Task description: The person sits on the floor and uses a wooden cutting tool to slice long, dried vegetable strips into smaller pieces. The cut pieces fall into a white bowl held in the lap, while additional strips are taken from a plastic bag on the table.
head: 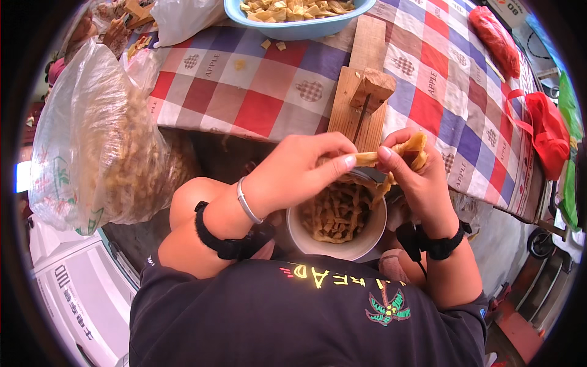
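Observation:
My left hand pinches one end of a yellowish, fibrous strip of what looks like dried food between thumb and forefinger. The strip's other end runs into my right hand, which grips it, with a crumpled, wider part sticking up past the fingers. A thin tail of it hangs towards a white bucket between my knees. Many cut tan pieces lie inside the bucket. Just beyond my hands, a wooden cutting stand with an upright block and a dark slot or blade rests at the table's edge.
A checked tablecloth covers the table. On it are a blue tub of pale pieces and a red plastic bag. At left bulges a large clear bag of tan pieces. Another person's hand shows at the far left.

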`<state>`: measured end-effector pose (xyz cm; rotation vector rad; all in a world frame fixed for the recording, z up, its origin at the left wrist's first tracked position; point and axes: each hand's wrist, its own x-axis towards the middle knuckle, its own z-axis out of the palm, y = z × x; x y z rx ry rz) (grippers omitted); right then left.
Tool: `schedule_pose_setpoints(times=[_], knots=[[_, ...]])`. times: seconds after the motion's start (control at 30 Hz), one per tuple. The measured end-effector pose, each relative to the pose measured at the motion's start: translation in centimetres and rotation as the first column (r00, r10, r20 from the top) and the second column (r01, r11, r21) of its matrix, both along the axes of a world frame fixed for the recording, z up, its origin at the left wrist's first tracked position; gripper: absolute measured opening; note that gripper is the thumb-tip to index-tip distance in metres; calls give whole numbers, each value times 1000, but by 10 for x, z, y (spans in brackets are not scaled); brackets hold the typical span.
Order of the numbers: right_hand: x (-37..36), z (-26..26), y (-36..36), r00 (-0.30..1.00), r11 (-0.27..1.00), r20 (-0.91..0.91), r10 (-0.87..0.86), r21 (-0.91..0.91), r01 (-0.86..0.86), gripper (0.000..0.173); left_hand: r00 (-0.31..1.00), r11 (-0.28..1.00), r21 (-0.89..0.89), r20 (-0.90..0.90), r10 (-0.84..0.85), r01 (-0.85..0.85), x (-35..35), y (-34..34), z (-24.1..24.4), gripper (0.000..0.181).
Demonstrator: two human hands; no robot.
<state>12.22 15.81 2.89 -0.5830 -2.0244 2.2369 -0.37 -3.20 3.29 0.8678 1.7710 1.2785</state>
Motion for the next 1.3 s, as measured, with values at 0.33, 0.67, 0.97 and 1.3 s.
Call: schedule_pose_setpoints(times=[0.33,0.67,0.97,1.3], knots=[[-25,-35,8,994,972,-20,-111,204,113,18,886,967,-52,-415,208,-251,-20,22,-24,32],[-27,-37,4,992,903,24,-126,417,105,16,840,956,-142,-521,148,-256,-23,27,-42,37],[-5,-5,6,982,966,135,133,204,-159,20,807,957,121,571,150,-264,-31,-6,-29,36],[7,23,-11,980,980,35,197,-49,-195,27,756,935,231,652,57,-269,8,-1,0,15]])
